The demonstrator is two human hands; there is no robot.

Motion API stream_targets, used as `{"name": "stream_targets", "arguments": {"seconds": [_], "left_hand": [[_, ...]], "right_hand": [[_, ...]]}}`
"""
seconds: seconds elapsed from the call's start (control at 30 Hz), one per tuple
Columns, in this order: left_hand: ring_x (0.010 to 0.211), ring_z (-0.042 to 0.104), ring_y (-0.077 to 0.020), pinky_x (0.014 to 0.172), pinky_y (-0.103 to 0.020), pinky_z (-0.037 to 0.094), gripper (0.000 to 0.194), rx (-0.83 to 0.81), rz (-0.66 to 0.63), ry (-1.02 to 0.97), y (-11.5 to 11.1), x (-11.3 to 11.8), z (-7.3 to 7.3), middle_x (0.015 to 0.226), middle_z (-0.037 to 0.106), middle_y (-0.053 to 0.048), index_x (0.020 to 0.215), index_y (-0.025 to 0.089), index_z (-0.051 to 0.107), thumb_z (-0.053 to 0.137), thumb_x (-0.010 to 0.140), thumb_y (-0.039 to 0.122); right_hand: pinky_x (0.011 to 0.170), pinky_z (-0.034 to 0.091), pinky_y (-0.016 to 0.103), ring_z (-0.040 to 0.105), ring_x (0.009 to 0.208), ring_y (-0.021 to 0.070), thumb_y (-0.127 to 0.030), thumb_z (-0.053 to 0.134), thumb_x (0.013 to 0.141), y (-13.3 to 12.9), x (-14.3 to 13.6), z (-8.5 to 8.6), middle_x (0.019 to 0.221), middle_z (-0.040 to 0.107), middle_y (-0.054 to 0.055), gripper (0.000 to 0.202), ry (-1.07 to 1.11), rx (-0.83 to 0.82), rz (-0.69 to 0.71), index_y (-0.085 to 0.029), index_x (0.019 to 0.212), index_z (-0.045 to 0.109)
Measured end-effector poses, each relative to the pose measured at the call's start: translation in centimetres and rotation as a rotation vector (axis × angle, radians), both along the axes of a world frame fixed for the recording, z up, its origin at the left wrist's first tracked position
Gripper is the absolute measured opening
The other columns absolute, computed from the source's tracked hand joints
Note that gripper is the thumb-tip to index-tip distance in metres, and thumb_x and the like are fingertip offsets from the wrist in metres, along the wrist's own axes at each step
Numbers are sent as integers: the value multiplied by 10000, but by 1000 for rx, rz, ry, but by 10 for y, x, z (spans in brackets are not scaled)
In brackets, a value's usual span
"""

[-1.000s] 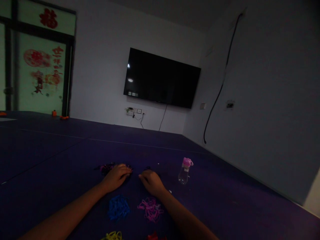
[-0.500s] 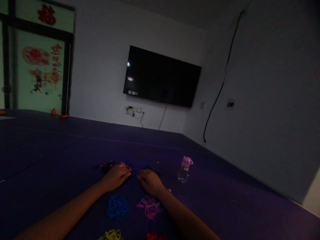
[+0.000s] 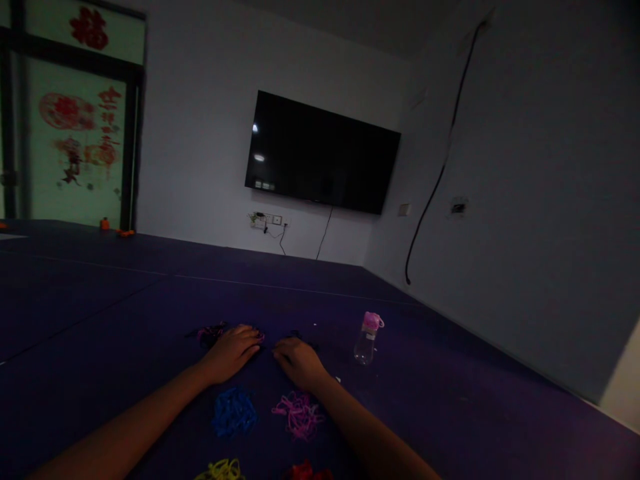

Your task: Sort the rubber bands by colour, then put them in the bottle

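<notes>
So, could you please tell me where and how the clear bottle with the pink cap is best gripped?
I'd wrap the right hand around the clear bottle just below its pink cap, coming from the left: it appears to stand upright, that side faces the hand, and the cap's loop juts out to the right.

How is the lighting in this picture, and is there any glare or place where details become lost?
Head view: dim overall, the table very dark; head view: small bright reflections on the television; head view: the dark pile beside the left hand partly melts into the table.
</notes>
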State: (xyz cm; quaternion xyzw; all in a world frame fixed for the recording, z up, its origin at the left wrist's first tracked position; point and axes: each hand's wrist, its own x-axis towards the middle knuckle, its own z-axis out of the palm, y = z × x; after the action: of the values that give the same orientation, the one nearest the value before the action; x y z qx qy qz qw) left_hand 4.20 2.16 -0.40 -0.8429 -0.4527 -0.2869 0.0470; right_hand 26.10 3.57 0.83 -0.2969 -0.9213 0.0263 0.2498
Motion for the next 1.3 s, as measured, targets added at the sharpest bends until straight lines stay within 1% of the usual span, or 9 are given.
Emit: {"name": "stream_targets", "arguments": {"seconds": [0.2,0.4,0.57,0.83,1.03,1.17,1.3], "left_hand": [[1171,484,-218,1005,-422,355,327,-61,-1,33,5,-3,-4,1212,600,-61,1137,234,588,394,907,362],[1127,515,-202,994,-384,374,322,-22,7,20,0,0,1,1153,628,-54,1109,220,599,373,911,337],[1070,544,-195,950,-361,409,336,24,20,-11,-5,3,8,1121,639,-58,1084,208,612,342,920,324],[1051,549,-192,935,-356,419,340,49,38,-33,-6,2,8,1105,641,-65,1092,194,603,341,917,322],[1142,498,-192,996,-370,372,332,-9,-37,28,-4,1,6,1197,602,-48,1177,228,555,391,900,311],[1194,458,-204,1019,-398,345,356,-58,-29,74,0,-1,2,1251,573,-36,1220,255,525,401,898,344],[1219,437,-206,1023,-395,339,369,-67,-24,93,3,-2,-1,1291,545,-36,1230,257,518,389,903,369]], "right_hand": [[823,417,267,593,927,177,-220,411,893,0,0,-1,999,670,81,263,-3,27,-1,-167,945,663],[814,426,253,602,908,163,-208,407,896,0,0,-1,967,677,63,258,-17,30,-11,-174,921,661],[831,426,258,597,941,166,-225,408,899,-1,0,-1,997,676,58,259,-18,30,-20,-187,936,661],[842,426,266,594,956,168,-230,402,899,0,-1,0,1012,675,62,272,-29,24,-23,-187,949,666],[828,428,258,595,946,162,-222,402,902,1,-1,-1,999,673,62,268,-35,35,-22,-187,939,665],[826,429,254,595,943,161,-224,406,902,2,-1,-2,1002,672,62,263,-23,43,-13,-181,927,664],[825,430,261,600,924,161,-225,398,903,1,-1,-2,983,677,64,273,-29,43,-15,-181,927,666]]}}
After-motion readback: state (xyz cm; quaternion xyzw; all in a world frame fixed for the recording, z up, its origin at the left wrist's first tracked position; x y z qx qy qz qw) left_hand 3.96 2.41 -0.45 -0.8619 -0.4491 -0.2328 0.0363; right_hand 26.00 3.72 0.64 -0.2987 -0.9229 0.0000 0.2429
